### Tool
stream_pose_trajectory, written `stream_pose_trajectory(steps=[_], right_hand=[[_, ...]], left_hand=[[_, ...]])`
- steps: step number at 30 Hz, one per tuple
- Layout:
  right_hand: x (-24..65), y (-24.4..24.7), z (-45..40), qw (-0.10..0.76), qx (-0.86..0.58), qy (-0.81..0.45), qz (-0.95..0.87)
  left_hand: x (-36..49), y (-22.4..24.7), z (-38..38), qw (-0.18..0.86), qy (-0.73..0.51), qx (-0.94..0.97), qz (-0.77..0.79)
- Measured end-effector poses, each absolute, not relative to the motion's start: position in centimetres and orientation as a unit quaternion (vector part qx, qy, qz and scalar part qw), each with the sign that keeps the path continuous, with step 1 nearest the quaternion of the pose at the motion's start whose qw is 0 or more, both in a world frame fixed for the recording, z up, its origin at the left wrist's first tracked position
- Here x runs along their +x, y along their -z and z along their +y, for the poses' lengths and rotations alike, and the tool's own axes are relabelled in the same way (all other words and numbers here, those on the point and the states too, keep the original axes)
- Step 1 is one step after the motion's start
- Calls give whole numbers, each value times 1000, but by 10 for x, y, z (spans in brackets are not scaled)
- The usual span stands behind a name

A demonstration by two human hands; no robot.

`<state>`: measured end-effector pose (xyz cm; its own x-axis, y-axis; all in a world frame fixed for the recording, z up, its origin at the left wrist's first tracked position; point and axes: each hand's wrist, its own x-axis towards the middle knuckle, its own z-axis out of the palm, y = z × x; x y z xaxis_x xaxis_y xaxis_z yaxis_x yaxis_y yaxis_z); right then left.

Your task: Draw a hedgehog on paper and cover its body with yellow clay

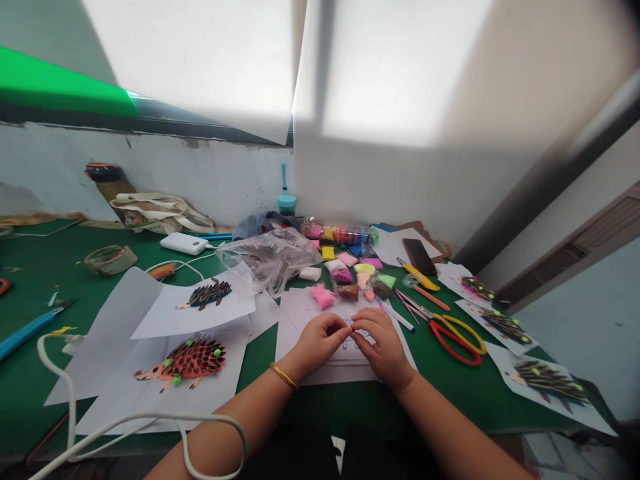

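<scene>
My left hand (323,342) and my right hand (380,343) meet at the fingertips above a white sheet of paper (300,363). Both are closed in a pinch, thumb against fingers. Whatever lies between the fingertips is too small or too hidden to make out. A blue line drawing (349,342) shows on the sheet, partly covered by my fingers. Just beyond my hands lie a pink packet of clay (321,297) and a brown one (349,292). A white marker (399,317) rests by my right hand.
Scissors with red and yellow handles (457,340), a yellow cutter (420,275) and a phone (419,256) lie right. Hedgehog pictures (187,363) are on both sides. A clear plastic bag (273,257) sits behind; a white cable (150,417) crosses the left front.
</scene>
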<state>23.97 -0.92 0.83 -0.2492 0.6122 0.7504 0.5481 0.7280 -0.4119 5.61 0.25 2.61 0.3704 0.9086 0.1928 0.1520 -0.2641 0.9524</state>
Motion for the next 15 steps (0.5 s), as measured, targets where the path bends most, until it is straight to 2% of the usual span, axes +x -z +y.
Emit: stream_pose_trajectory(steps=[15], right_hand=[[241, -9, -10, 490, -376, -63, -784]], left_hand=[[56, -23, 4, 479, -416, 674, 379]])
